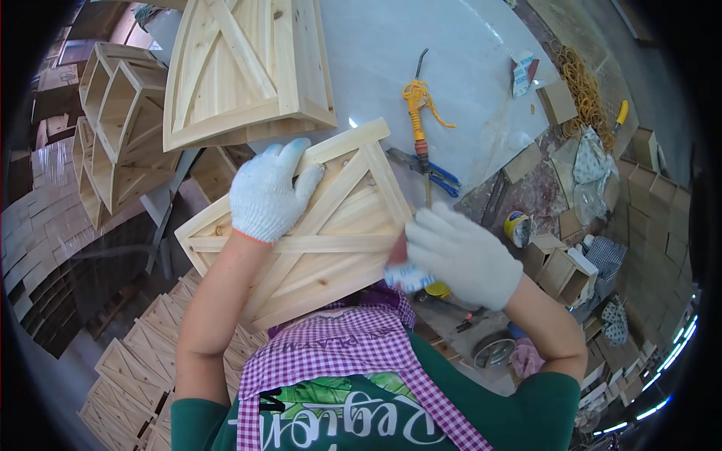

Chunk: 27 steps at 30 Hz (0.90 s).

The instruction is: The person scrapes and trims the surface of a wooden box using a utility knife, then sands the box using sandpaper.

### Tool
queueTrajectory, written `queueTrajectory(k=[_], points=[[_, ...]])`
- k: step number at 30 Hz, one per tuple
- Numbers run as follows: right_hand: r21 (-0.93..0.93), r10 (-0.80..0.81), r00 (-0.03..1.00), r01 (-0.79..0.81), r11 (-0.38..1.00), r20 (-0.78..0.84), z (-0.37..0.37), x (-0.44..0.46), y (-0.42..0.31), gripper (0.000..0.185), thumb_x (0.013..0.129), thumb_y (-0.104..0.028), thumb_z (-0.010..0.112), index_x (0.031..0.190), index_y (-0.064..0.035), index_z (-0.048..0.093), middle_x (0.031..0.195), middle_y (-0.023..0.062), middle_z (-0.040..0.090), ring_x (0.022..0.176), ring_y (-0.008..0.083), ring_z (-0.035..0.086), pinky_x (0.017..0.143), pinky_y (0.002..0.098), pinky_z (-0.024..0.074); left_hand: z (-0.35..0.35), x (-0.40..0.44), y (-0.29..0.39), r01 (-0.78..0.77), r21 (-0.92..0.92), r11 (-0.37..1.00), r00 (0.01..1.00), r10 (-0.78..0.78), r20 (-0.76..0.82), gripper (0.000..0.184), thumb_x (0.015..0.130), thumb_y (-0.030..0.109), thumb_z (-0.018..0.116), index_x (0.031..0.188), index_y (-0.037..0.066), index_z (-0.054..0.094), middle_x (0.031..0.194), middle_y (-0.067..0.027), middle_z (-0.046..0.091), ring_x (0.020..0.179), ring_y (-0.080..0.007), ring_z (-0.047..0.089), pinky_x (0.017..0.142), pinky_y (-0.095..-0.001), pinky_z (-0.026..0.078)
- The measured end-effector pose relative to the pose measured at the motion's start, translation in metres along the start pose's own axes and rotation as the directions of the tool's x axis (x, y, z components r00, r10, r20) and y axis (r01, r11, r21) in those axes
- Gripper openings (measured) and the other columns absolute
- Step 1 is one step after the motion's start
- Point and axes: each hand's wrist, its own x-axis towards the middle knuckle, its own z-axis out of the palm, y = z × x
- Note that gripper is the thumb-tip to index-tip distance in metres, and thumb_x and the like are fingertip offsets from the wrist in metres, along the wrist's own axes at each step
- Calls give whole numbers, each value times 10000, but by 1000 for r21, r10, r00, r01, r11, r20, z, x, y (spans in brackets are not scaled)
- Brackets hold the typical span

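Observation:
A pale wooden crate with crossed braces leans tilted in front of my body, against the table's near edge. My left hand, in a white knit glove, grips its upper edge, fingers over the far side and thumb on the front frame. At the crate's right edge, my right hand, also gloved and slightly blurred, holds a folded piece of sandpaper with a reddish face and blue-and-white printed backing. The sandpaper is at the end of the frame; whether it touches the wood is hard to tell.
A bigger wooden crate stands on the grey table. A yellow air blow gun, blue-handled pliers and another sandpaper piece lie there. Stacked crates stand left; a coiled yellow hose lies right.

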Motion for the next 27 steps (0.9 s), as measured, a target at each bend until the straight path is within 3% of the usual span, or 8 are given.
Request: queueTrajectory(k=[3, 7, 11, 15, 18, 21, 23, 27], points=[[-42, -45, 976, 55, 998, 211, -19, -3, -5, 369, 839, -28, 636, 1201, -80, 683, 1245, 139, 636, 1174, 385, 609, 1064, 417, 477, -1, 1, 1, 1, 0, 1000, 1000, -1, 0, 378, 913, 382, 690, 1153, 90, 691, 955, -155, 712, 847, -351, 700, 760, -469, 555], [-53, 65, 882, -102, 993, -466, -3, 25, 26, 364, 834, -30, 623, 1192, -86, 663, 1227, 137, 622, 1207, 363, 592, 1043, 412, 480, 1, -3, 2, -4, 10, 1000, 1000, 4, -14, 368, 912, 377, 693, 1147, 93, 694, 966, -158, 716, 855, -352, 702, 770, -468, 557], [111, -54, 998, 51, 992, 19, -1, 6, 29, 368, 810, -41, 651, 1175, -86, 661, 1216, 151, 635, 1183, 353, 606, 1005, 419, 492, 1, 0, 2, 9, -10, 1000, 1000, -9, -11, 360, 914, 375, 690, 1146, 99, 699, 965, -160, 719, 860, -351, 704, 777, -466, 558], [2, 122, 917, -133, 991, 380, -40, -16, 6, 393, 785, -27, 654, 1172, -93, 669, 1241, 168, 638, 1174, 355, 607, 1003, 435, 487, 2, -1, 2, 2, -25, 1000, 999, -3, -40, 355, 923, 381, 674, 1142, 103, 699, 953, -157, 719, 857, -348, 703, 758, -467, 558], [-88, 70, 983, -85, 992, -169, -26, 4, 10, 426, 763, -14, 652, 1180, -100, 669, 1335, 149, 623, 1187, 363, 609, 992, 448, 499, 4, -2, 0, -25, -12, 1000, 996, 24, -84, 329, 931, 390, 654, 1093, 107, 699, 921, -151, 712, 842, -344, 700, 732, -467, 559], [-41, -11, 994, 7, 999, -110, 4, -4, 3, 376, 827, -60, 630, 1201, -79, 662, 1210, 134, 682, 1089, 351, 663, 914, 436, 536, 5, -3, -2, -43, -30, 999, 993, 39, -108, 315, 935, 402, 638, 1039, 110, 692, 889, -147, 698, 831, -342, 697, 721, -473, 558], [-281, 412, 888, -351, 893, 202, 4, -33, 23, 415, 828, -43, 620, 1238, -87, 672, 1207, 164, 701, 1090, 377, 669, 917, 446, 538, 10, -3, -8, -83, -82, 993, 987, 70, -145, 309, 933, 408, 633, 1011, 114, 689, 862, -144, 688, 823, -341, 697, 728, -479, 561], [-242, 323, 940, -341, 908, -112, 10, -37, -4, 422, 808, 3, 616, 1223, -54, 672, 1188, 213, 699, 1087, 429, 658, 929, 461, 537, 8, -5, -14, -69, -155, 985, 989, 48, -137, 380, 911, 414, 647, 1114, 96, 693, 996, -159, 708, 921, -348, 697, 830, -464, 565]])
